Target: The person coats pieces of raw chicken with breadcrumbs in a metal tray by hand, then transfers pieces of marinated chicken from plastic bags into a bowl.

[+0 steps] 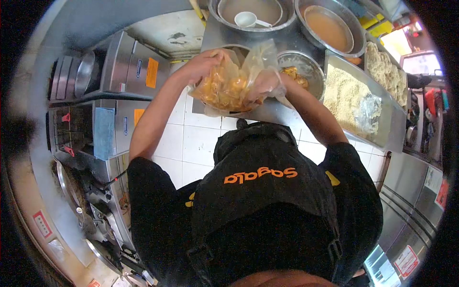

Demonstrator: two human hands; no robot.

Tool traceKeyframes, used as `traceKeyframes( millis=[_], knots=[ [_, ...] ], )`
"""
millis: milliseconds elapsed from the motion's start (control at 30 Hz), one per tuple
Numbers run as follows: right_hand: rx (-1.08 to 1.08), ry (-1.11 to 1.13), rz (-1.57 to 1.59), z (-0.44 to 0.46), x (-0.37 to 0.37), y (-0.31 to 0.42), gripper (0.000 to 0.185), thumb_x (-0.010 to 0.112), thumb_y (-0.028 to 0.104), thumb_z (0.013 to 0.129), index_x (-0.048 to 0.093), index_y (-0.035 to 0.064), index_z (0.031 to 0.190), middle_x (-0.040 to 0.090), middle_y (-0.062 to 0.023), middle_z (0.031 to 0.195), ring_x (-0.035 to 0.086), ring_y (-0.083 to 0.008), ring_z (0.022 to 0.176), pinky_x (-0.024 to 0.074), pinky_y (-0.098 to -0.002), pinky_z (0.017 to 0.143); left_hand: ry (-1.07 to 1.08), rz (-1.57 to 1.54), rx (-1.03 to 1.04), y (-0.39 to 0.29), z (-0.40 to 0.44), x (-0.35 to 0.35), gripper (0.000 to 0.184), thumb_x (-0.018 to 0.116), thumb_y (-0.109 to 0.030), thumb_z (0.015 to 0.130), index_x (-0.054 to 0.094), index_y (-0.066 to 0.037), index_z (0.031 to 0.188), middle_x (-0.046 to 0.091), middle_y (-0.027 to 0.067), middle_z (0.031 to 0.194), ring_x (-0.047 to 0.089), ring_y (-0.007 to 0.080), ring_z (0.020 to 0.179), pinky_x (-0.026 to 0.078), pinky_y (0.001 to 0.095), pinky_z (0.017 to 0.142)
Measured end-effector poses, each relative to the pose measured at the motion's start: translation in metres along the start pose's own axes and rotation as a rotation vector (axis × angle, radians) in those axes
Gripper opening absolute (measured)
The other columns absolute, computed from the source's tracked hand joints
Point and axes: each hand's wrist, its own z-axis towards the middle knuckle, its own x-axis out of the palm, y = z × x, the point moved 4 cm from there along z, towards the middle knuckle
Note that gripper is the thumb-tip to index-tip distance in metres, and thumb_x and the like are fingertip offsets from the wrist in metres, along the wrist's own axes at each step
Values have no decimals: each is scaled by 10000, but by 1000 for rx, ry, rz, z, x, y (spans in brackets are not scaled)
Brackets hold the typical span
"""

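Observation:
A clear plastic bag [224, 91] full of yellow-orange pieces hangs over the near edge of the steel counter [282, 111]. My left hand [203, 66] grips the bag's upper left side, its fingers closed on the plastic. Inside the bag's opening, on the right, is my right hand [266, 83], seen through the film; its fingers are blurred by the plastic. Behind the bag shows part of a round metal bowl [236, 47]. Just right of my right hand, a second metal bowl [313, 64] holds similar yellow pieces [295, 76].
At the back stand two large metal basins [330, 28] with cloudy liquid, one with a white ladle [246, 19]. A tray of pale crumbs [346, 88] is at the right. Steel fryers or cabinets [143, 64] stand at the left, above a white tiled floor [196, 143].

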Motion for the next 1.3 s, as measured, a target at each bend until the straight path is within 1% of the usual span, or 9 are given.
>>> traceKeyframes(
  millis=[67, 167, 267, 367, 467, 767, 967, 1100, 1300],
  knots=[
    [-92, -122, 140, -15, -5, -3, 293, 618, 316, 742, 673, 53, 859, 648, -91, 801, 593, -190, 741, 459, -335, 698, 44, -160, -28, 6, -10, -3, 600, 422, -516, 863, 404, -49, 1239, 514, 97, 1161, 488, 198, 1091, 416, 363, 908],
    [-259, -380, 194, -36, -12, -2, 318, 596, 346, 759, 668, 67, 893, 648, -95, 856, 595, -190, 772, 457, -329, 720, 444, -833, 98, 12, -29, 2, 850, 364, -675, 773, 217, -76, 1358, 382, 127, 1320, 386, 254, 1214, 372, 408, 962],
    [-259, -438, 213, -51, -27, 34, 359, 568, 392, 772, 663, 79, 921, 645, -104, 916, 599, -198, 835, 453, -337, 765, 603, -936, 475, 32, -35, 32, 1026, 393, -758, 666, 92, -101, 1395, 204, 129, 1422, 251, 278, 1294, 281, 461, 1023],
    [-83, -369, -90, -33, -32, 44, 356, 567, 377, 774, 648, 94, 974, 636, -102, 969, 599, -208, 861, 451, -337, 787, 369, -995, 586, 31, -17, 70, 912, 399, -706, 728, 194, -93, 1371, 299, 131, 1377, 322, 285, 1254, 309, 466, 1009],
    [-98, -276, -236, -5, -19, 43, 332, 572, 332, 775, 631, 92, 995, 626, -105, 989, 598, -216, 860, 457, -335, 771, -279, -999, 356, 63, 29, 65, 724, 354, -623, 821, 310, -99, 1319, 436, 98, 1279, 451, 272, 1150, 397, 438, 939],
    [-262, -533, -693, 8, 18, 98, 268, 588, 255, 741, 615, 74, 936, 614, -112, 937, 594, -240, 825, 469, -355, 714, -465, -1257, 376, 102, 41, 27, 533, 334, -526, 886, 456, -104, 1187, 561, 82, 1095, 539, 261, 1032, 451, 445, 870],
    [-290, -659, -1030, 7, 26, 125, 228, 599, 204, 719, 604, 62, 897, 605, -117, 903, 592, -256, 802, 477, -367, 676, -582, -982, 466, 89, 22, 26, 513, 309, -545, 885, 497, -115, 1093, 574, 57, 986, 556, 237, 927, 476, 398, 806],
    [-389, -672, -1171, 1, 24, 141, 193, 609, 161, 687, 594, 55, 848, 596, -117, 855, 588, -274, 773, 480, -385, 642, -400, -1228, 438, 114, 41, 24, 506, 316, -550, 881, 510, -123, 1072, 571, 48, 966, 556, 222, 902, 475, 379, 792],
    [-82, -415, -613, -18, 9, 114, 232, 574, 229, 763, 598, 56, 916, 610, -125, 917, 593, -262, 818, 480, -369, 713, -404, -1042, 377, 98, 36, 35, 477, 385, -487, 887, 467, -105, 1161, 536, 73, 1105, 524, 219, 1030, 442, 376, 887]
  ],
)
